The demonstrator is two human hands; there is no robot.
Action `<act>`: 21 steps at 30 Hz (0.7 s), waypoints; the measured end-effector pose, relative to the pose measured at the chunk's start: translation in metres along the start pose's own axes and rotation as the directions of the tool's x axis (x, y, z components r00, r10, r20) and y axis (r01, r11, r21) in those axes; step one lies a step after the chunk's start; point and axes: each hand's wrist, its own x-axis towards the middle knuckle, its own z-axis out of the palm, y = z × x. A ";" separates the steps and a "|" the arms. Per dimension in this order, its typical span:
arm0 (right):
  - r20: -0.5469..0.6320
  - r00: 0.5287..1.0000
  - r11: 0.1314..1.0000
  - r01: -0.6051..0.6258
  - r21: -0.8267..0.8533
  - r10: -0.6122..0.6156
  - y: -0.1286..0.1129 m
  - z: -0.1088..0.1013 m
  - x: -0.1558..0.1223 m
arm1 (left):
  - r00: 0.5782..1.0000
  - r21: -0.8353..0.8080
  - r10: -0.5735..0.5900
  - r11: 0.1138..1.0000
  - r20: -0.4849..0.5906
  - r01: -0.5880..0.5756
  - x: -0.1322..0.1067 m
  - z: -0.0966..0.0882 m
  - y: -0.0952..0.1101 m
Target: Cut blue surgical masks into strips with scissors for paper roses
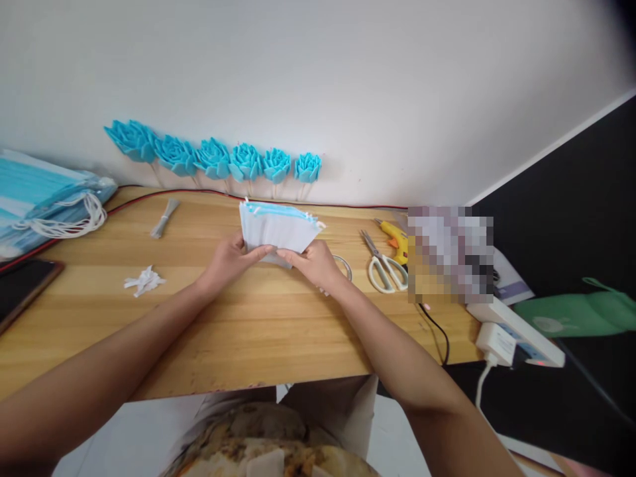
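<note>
Both hands hold a small stack of face masks (pixel 279 228), white on the near side with blue showing along the top edge. Short white stubs stick up at its upper corners. My left hand (pixel 237 257) grips the left side, its thumb lying across the white face. My right hand (pixel 317 264) is closed on the right side, and the two thumbtips nearly meet at the lower middle. The other fingers are hidden behind the stack. Partly covered by my right hand, a round ring-shaped item (pixel 349 267) lies on the table.
Blue handmade flowers (pixel 213 159) on sticks lean against the wall. At left are packed face masks (pixel 44 199), a phone (pixel 27 285), a bundle of thin ties (pixel 164 218) and white scraps (pixel 144 281). Scissors (pixel 380 268), a yellow glue gun (pixel 397 242) and a power strip (pixel 541 348) lie right.
</note>
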 end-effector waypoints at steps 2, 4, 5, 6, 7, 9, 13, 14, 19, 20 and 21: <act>0.033 0.999 1.000 -0.004 0.005 0.003 0.000 -0.001 0.001 | 1.000 0.012 -0.008 1.000 0.001 0.008 0.001 -0.001 0.001; 0.030 1.000 1.000 0.006 0.025 -0.007 0.000 -0.003 0.001 | 0.999 0.017 0.037 0.999 -0.023 -0.037 0.002 -0.002 0.002; 0.022 1.000 0.999 0.009 0.034 -0.010 0.000 -0.004 0.001 | 0.997 0.017 0.070 0.997 -0.035 -0.069 0.002 -0.002 0.003; 0.015 1.000 0.999 0.008 0.039 -0.008 0.000 -0.005 0.001 | 0.994 0.017 0.098 0.995 -0.044 -0.097 0.003 -0.003 0.004; 0.013 1.000 0.999 0.005 0.040 -0.006 0.000 -0.006 0.002 | 0.992 0.012 0.116 0.993 -0.048 -0.115 0.003 -0.003 0.005; 0.016 1.000 0.999 0.006 0.043 -0.007 0.000 -0.008 0.002 | 0.990 -0.003 0.133 0.991 -0.049 -0.134 0.004 -0.004 0.005; 0.017 0.999 0.999 0.034 0.033 -0.035 0.000 -0.008 0.004 | 0.987 0.001 0.155 0.988 -0.044 -0.155 0.006 -0.006 0.005; 0.006 0.999 0.999 0.032 0.007 -0.032 0.000 -0.007 0.004 | 0.989 0.015 0.144 0.990 -0.040 -0.144 0.005 -0.006 0.005; -0.088 0.996 0.987 -0.028 -0.161 0.014 -0.004 0.002 0.001 | 1.000 0.045 0.026 0.999 -0.003 -0.025 0.001 -0.001 0.003; -0.100 0.995 0.985 -0.020 -0.170 0.003 -0.005 0.004 0.000 | 1.000 0.031 0.008 0.999 -0.005 -0.008 0.000 0.000 0.004; -0.111 0.994 0.986 -0.003 -0.168 -0.016 -0.007 0.004 0.000 | 1.000 0.009 -0.001 1.000 -0.011 0.001 -0.002 0.001 0.005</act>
